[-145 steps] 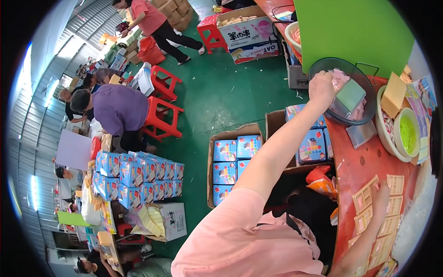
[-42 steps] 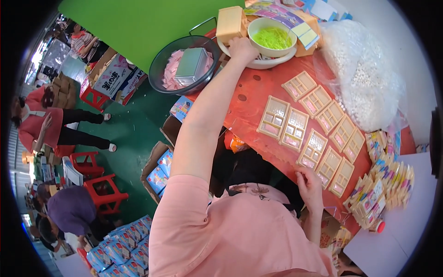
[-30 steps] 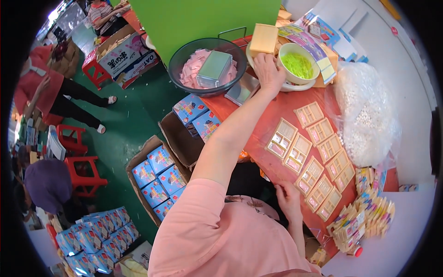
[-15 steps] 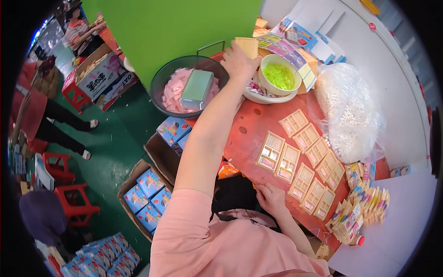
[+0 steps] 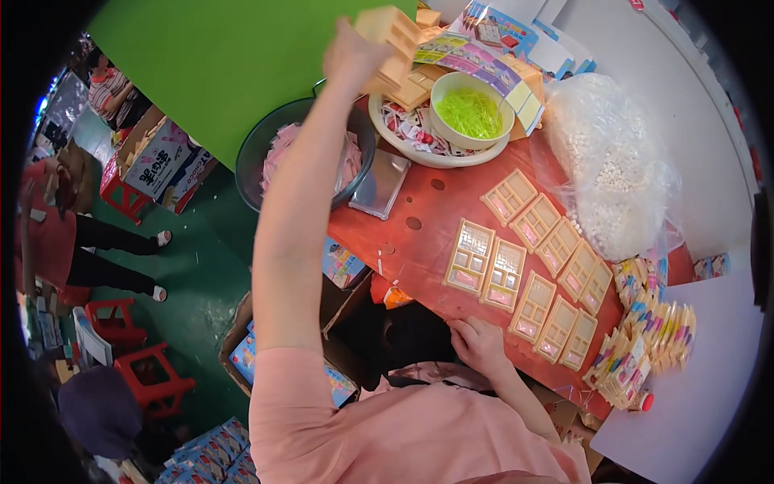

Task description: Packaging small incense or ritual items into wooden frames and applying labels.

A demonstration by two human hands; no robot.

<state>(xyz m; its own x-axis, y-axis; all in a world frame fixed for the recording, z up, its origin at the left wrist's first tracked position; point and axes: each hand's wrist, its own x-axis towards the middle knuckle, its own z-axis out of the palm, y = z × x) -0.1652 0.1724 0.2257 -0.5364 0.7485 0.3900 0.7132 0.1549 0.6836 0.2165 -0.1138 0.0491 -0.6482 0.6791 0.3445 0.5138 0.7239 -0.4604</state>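
My left hand (image 5: 352,60) is raised at the far end of the table, closed on a small stack of beige compartment trays (image 5: 393,42). Beneath them, another beige tray (image 5: 421,85) lies on a white basin (image 5: 472,162) of small printed packets. My left forearm crosses a dark basin (image 5: 251,145) of pink pieces (image 5: 278,157) and hides part of it. My right hand (image 5: 477,343) rests at the table's near edge, its fingers loosely bent and nothing visible in them. Beyond it, several filled beige trays (image 5: 507,275) stand in rows on the red table (image 5: 403,258).
A bowl of bright green strips (image 5: 470,113) sits in the white basin. Beside it are a clear case (image 5: 380,185) and a bag of white beads (image 5: 613,169). Bundled packs (image 5: 637,347) lie at right. Open cartons (image 5: 238,327) stand lower left; other people are farther left.
My left hand has moved up and left, lifting the beige trays away from the basin. The view has shifted slightly. My right hand stays at the table edge.
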